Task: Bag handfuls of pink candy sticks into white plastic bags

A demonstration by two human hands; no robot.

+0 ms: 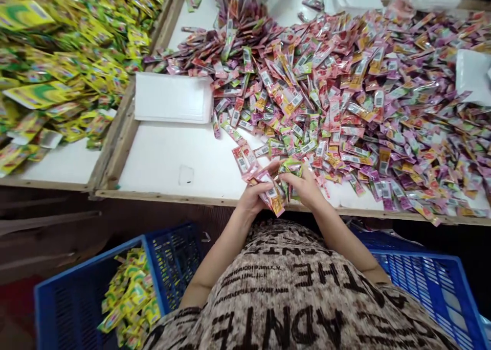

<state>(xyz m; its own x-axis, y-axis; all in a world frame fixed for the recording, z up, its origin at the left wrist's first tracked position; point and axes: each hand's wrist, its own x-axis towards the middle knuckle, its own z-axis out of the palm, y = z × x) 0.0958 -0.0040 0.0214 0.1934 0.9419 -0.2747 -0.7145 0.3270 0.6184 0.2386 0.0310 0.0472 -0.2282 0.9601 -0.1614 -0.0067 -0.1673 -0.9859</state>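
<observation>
White desk (164, 156) w/ big pile of pink sachets (364, 99) on it; blue crate (76, 299) below, left. At desk's front edge, left hand (253, 195) & right hand (307, 185) both curl closed round a small sachet bundle (276, 199) btwn them.

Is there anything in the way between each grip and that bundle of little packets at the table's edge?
Nothing visible. The left grip and right grip already close on the bundle of packets from both sides; the loose pile lies beyond.
</observation>
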